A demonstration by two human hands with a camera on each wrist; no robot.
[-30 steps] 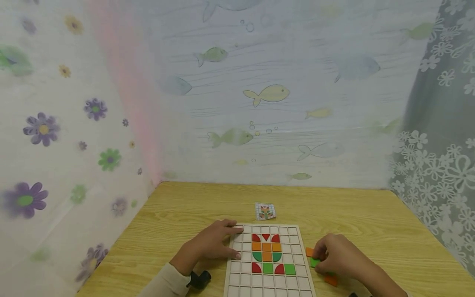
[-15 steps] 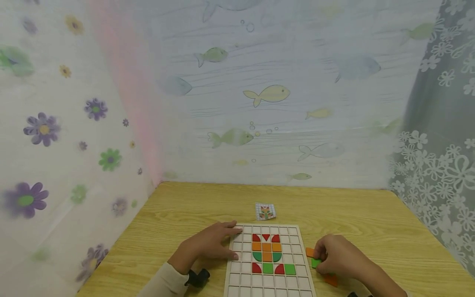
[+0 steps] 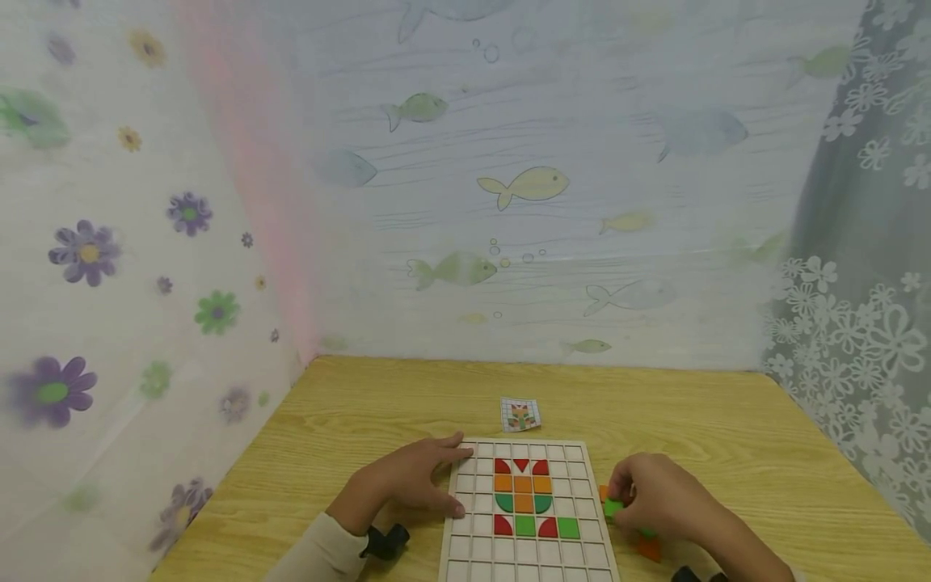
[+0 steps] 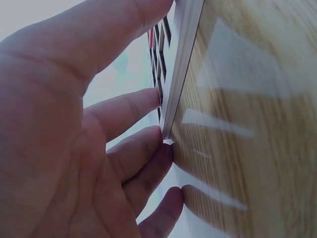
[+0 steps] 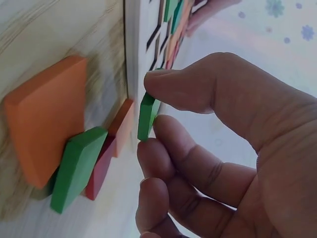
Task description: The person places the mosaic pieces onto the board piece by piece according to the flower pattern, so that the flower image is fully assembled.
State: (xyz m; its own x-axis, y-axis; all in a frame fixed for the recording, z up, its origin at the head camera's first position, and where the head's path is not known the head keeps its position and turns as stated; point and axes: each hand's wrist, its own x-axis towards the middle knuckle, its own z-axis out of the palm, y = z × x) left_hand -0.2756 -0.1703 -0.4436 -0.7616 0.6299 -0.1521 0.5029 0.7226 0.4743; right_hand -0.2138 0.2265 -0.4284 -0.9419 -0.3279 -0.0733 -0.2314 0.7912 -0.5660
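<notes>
A pale gridded board (image 3: 480, 558) lies on the table, with red, orange and green tiles set in its middle cells. My left hand (image 3: 410, 477) rests at the board's left edge. Its thumb and fingertips touch the rim, and the fingers are extended in the left wrist view. To the right of the board, my right hand (image 3: 662, 497) pinches a green tile (image 5: 146, 116) between thumb and fingers. Below that hand are a large orange tile (image 5: 47, 119), another green tile (image 5: 77, 166), a dark red tile (image 5: 100, 168) and a smaller orange one (image 5: 121, 126).
Behind the board a small printed card (image 3: 520, 415) shows a coloured tile pattern on a grid. The wooden table (image 3: 407, 396) ends at a fish-patterned curtain (image 3: 538, 315). A black device (image 3: 387, 541) sits at the left wrist.
My right hand has shifted slightly left toward the board, raising the green tile from the loose tiles. The left hand stays nearly still on the board's edge.
</notes>
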